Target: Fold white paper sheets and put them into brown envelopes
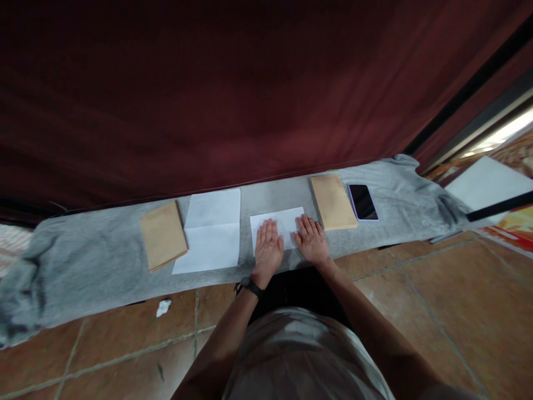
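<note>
So both palms are down flat on the smaller white paper (288, 224), in the middle of the bench (275, 197). Left hand (268, 247) has its fingers pretty much together, right hand (311, 240) has them fanned a bit; neither's pinching anything. Can't tell if that paper's folded.

What could go wrong, imo: the cloth cover looks soft, so uneven pressing might skid or wrinkle the paper. The right hand's just beside the right brown stack (333, 203), so sliding outward could shove it into the phone (363, 202). And the left brown stack (164, 236) overlaps the edge of the creased white sheet (212, 239), so yanking that sheet would probably drag the stack along.

Count: two white papers, two brown stacks (can't count the layers), one phone, one wristwatch (252, 286), plus one white scrap (164, 307) on the floor (133, 328).
</note>
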`<state>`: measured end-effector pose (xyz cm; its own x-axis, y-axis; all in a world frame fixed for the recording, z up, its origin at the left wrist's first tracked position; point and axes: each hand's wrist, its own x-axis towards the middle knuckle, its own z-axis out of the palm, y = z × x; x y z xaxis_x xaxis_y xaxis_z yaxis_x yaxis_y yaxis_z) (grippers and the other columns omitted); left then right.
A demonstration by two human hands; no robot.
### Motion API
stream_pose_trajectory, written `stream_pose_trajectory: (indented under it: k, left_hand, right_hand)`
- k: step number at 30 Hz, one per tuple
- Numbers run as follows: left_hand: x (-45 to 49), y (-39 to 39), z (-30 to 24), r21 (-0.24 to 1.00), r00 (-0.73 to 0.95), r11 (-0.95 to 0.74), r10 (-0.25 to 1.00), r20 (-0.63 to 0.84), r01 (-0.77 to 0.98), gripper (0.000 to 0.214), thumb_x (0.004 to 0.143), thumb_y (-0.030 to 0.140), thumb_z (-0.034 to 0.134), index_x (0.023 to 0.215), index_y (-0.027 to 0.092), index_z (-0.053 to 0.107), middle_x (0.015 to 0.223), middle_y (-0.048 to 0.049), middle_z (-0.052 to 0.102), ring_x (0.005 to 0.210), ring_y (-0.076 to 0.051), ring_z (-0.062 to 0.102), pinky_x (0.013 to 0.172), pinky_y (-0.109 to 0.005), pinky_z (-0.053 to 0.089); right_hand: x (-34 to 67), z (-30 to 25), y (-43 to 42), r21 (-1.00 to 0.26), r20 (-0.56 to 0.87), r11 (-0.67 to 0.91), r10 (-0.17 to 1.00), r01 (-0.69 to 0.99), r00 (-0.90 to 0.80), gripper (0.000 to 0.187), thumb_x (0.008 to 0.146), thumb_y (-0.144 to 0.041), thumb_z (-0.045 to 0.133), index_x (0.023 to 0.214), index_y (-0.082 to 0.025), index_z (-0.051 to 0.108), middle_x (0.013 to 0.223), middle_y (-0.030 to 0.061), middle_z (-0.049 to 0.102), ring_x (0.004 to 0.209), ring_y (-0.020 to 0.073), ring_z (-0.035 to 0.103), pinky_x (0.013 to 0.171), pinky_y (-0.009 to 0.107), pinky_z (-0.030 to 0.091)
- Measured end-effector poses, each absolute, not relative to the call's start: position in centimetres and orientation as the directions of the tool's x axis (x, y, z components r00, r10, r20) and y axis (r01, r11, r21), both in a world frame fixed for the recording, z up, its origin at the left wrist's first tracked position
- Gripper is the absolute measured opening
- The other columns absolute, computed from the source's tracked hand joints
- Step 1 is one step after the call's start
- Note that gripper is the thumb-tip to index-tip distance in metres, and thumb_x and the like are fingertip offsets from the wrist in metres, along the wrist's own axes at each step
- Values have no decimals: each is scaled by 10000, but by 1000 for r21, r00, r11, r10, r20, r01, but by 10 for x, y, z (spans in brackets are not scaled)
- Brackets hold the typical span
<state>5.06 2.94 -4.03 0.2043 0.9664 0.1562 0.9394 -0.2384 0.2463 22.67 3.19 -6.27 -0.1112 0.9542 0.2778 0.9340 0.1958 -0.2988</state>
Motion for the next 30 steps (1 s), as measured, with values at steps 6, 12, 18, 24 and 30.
stream_pose_trajectory:
  k: [6,12,18,24,30]
  left_hand:
    - [76,57,-46,256,341,-352,936,90,900,593,1035,379,287,1550,87,321,1633,-126,297,1532,-237,218,1256,-453,194]
    - [27,83,-44,158,183,-193,980,76,968,581,1032,358,293,1546,90,328,1618,-130,337,1510,-269,269,1237,-474,186]
    - [7,105,-19,137,188,-193,981,50,971,468,997,316,393,1405,133,531,1433,-160,561,1334,-307,486,1122,-444,348]
    - [5,135,-1,261,190,-159,977,-95,952,323,891,283,609,1180,149,661,1276,-161,642,1230,-324,547,1069,-430,382]
    - [-9,140,-1,385,211,-129,961,-179,914,219,880,206,595,1060,170,713,1122,-117,725,1066,-259,656,942,-333,467]
  right_hand:
    - [227,-63,32,-292,256,193,959,937,-118,592,1019,-404,414,1541,-129,370,1591,162,373,1457,318,344,1183,505,241]
    - [226,-66,33,-278,283,187,953,942,-105,592,1025,-432,415,1532,-128,385,1573,162,404,1444,320,368,1180,507,251]
    - [226,-64,33,-260,275,176,956,949,-102,591,1020,-430,431,1528,-130,394,1565,158,419,1439,317,377,1180,502,258]
    - [226,-60,33,-257,265,170,959,951,-100,588,1019,-428,425,1531,-142,392,1565,149,421,1436,315,385,1180,496,259]
    - [224,-58,34,-247,270,159,959,956,-90,570,1020,-403,432,1518,-125,414,1556,156,432,1434,323,393,1179,509,265]
